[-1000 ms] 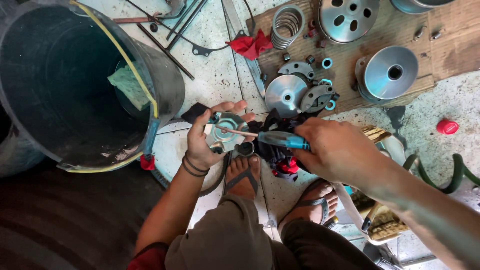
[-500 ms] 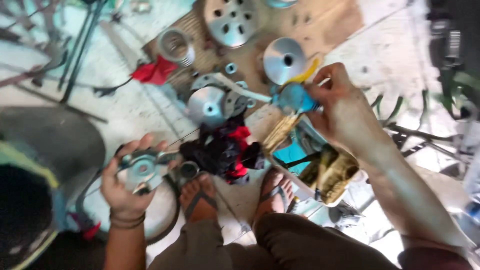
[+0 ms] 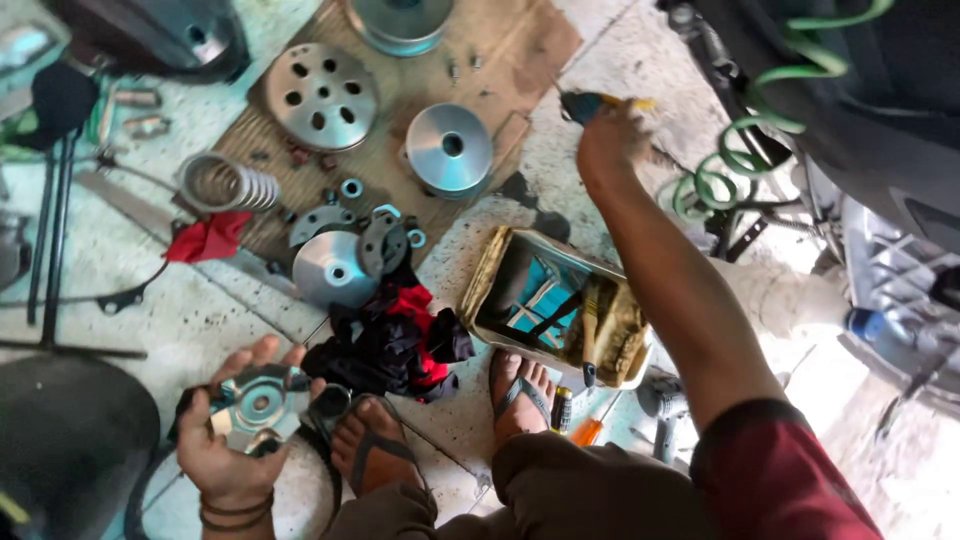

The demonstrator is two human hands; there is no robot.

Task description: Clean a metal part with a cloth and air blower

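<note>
The round metal part (image 3: 255,405) sits in the left hand (image 3: 235,440), low down near the person's foot. The fingers curl up around its edge, so the hand is half closed and holds it like a small plate. I think this is the step of holding the part ready while the other hand gets or puts away a tool.

Just to the right of that hand is a pile of red and black rags (image 3: 395,345). Farther right is a grimy tray (image 3: 555,305). Inside it is dirty liquid with a brush (image 3: 588,340) leaning in it.

The right hand (image 3: 605,135) is stretched far out, past the tray. It is closed around a blue and yellow tool (image 3: 595,103). Next, that hand would need to come back toward the part with care, clear of the tray.
</note>
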